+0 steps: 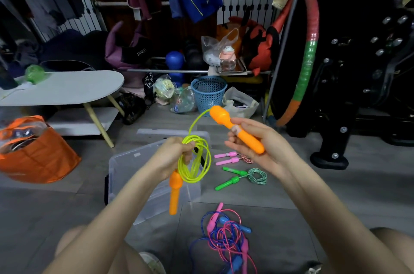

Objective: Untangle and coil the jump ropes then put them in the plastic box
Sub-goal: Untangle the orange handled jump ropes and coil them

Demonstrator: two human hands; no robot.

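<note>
My left hand (172,157) grips a coil of yellow-green rope (197,161) above the clear plastic box (134,168); one orange handle (174,193) hangs down from the coil. My right hand (257,144) holds the other orange handle (237,130), which points up and to the left, the rope running from its top down to the coil. On the floor lie a tangled pink and blue pair of ropes (226,235), a coiled rope with green handles (244,177) and a rope with pink handles (226,158).
The box's clear lid (156,132) lies behind it. An orange bag (38,155) sits at left under a low white table (65,88). A blue basket (208,92), bags and a hoop (307,58) crowd the back. My knees frame the bottom.
</note>
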